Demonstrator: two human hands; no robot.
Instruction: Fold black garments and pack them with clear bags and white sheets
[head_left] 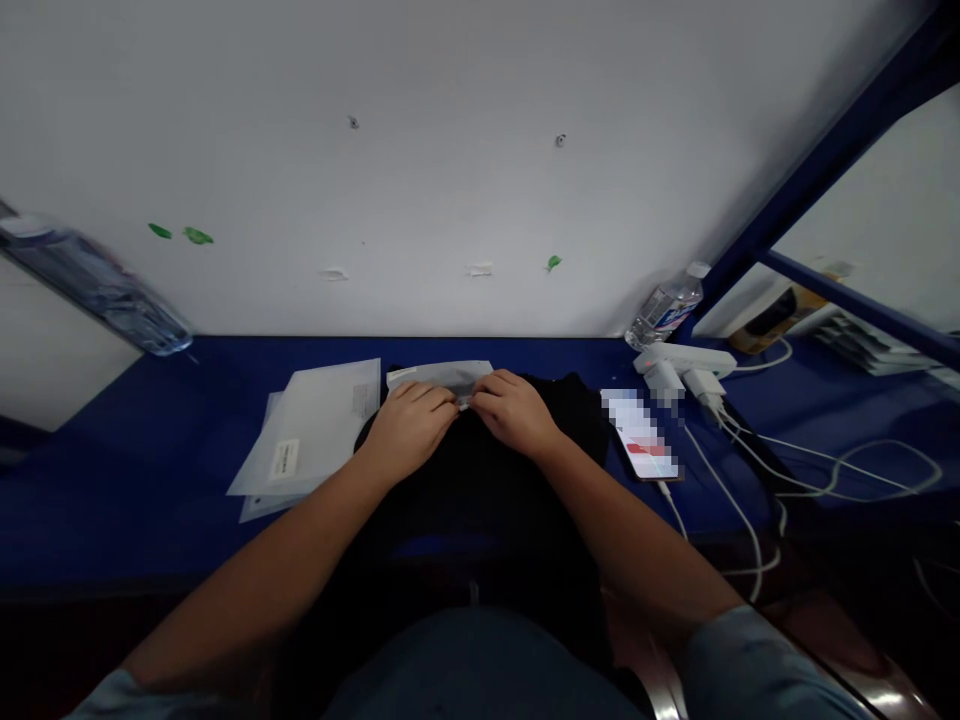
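A frosted plastic bag lies at the back of the blue table, partly behind my hands. My left hand is closed, its fingertips pinching the near edge of that bag. Close beside it, my right hand also grips the edge with curled fingers. The two sets of fingertips almost meet, and a small pale bit shows between them. Beneath my hands spreads a black cloth item, which hangs over the table's front edge; its exact kind is unclear.
Several frosted plastic bags with labels lie at the left. On the right are a charging phone, a white power strip, cables and a water bottle. Another bottle stands far left. A white wall closes the back.
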